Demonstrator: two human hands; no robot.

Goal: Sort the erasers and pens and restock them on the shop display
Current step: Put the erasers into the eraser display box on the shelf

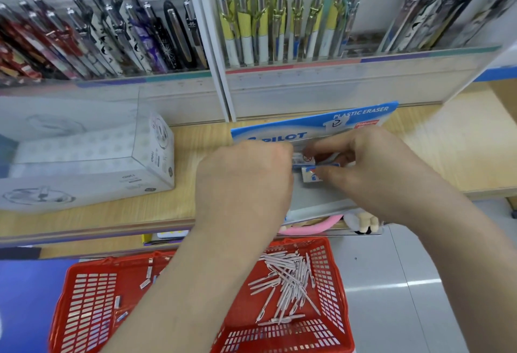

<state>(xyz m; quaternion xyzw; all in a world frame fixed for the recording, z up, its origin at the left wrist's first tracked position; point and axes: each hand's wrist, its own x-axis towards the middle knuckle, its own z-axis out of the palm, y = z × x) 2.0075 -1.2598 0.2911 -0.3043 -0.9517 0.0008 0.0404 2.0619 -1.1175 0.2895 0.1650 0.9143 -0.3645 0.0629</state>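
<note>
A blue and white eraser display box (313, 126) marked "plastic eraser" stands on the wooden shelf (184, 207). Both hands are over its open tray. My right hand (372, 168) pinches a small white and blue eraser (309, 176) between thumb and fingers. My left hand (246, 173) is curled beside it, and its fingertips are hidden; more erasers (303, 160) show between the two hands. Below the shelf a red basket (330, 291) holds a pile of white pens (288, 280) on the right and a few loose erasers (147, 282) on the left.
Acrylic racks behind hold patterned pens (112, 36), yellow and white pens (279, 25) and grey pens (436, 14). A white printed box (92, 162) lies on the shelf to the left. Pink and white plush items (361, 225) hang under the shelf edge. Grey tiled floor lies to the right.
</note>
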